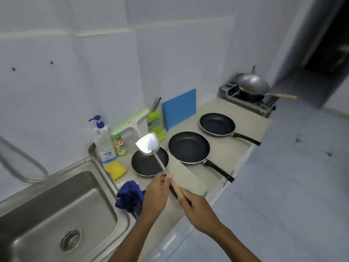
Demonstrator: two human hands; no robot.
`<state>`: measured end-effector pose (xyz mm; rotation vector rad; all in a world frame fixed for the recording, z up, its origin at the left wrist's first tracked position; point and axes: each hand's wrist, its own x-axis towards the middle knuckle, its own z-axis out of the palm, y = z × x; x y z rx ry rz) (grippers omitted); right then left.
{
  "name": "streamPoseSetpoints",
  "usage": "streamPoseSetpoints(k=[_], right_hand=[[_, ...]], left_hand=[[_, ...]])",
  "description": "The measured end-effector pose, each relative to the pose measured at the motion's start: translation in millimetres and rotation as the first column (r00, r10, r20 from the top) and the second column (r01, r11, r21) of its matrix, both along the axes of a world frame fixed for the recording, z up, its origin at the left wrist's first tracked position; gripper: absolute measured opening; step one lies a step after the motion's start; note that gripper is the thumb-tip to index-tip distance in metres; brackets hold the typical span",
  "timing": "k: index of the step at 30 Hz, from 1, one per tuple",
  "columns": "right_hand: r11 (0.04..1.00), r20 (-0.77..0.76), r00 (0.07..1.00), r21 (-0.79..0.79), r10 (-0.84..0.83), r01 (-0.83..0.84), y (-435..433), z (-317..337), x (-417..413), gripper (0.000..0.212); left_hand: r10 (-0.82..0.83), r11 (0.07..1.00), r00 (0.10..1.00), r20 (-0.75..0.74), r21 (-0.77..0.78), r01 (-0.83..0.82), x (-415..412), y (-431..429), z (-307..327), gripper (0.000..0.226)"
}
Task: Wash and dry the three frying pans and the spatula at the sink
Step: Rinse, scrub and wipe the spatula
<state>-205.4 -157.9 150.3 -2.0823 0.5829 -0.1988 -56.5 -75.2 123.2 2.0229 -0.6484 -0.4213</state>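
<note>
Above the left pan (141, 165), the left hand (156, 188) and right hand (196, 207) both grip the spatula (147, 143) handle, blade pointing far.

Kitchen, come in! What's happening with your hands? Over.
Left hand, right hand grip steel wooden-handled spatula. Blade over smallest black frying pan. Blue cloth crumpled beside steel sink.

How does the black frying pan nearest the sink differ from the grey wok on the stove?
The small black round frying pan, nearest the steel sink, is shallow; the grey metal wok is deeper. The pan lies on the beige counter; the wok sits on the gas stove. The steel spatula is held over the pan, far from the wok. Both are round.
</note>
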Motion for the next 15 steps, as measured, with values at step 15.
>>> streamPoseSetpoints(k=[15], right_hand=[[0.951, -0.095, 0.951, -0.128, -0.294, 0.281, -337, -4, -24, 0.026]], left_hand=[[-0.327, 0.878, 0.926, 0.19, 0.424, 0.223, 3, -294, -49, 0.073]])
